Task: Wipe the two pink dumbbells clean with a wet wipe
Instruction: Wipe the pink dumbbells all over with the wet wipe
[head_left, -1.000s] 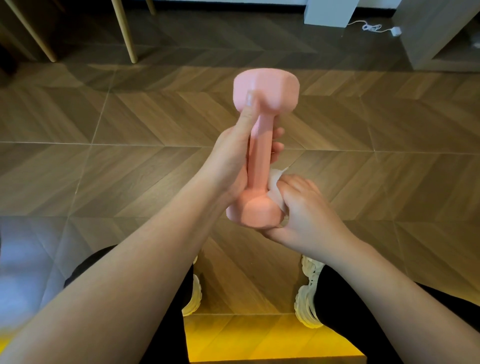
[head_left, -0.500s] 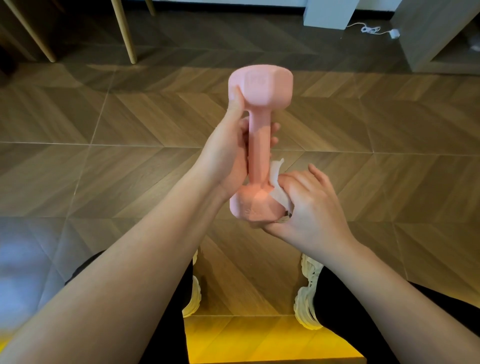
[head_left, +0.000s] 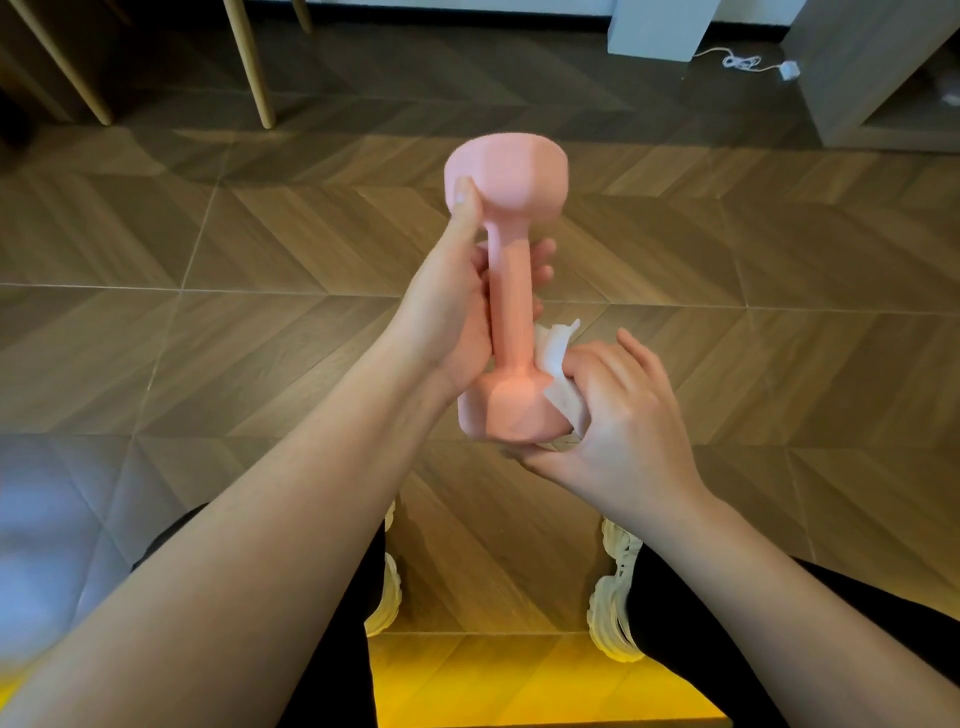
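Since a second ago the left hand (head_left: 447, 322) has shifted its thumb to the upper head's left edge. One pink dumbbell (head_left: 511, 291) stands upright mid-frame, its handle inside that hand's curled fingers. The right hand (head_left: 623, 415) clasps one wet wipe (head_left: 558, 358) against the lower head.

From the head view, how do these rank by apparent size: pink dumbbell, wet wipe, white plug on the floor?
1. pink dumbbell
2. wet wipe, partly hidden by the right hand
3. white plug; farther away, so true size unsure
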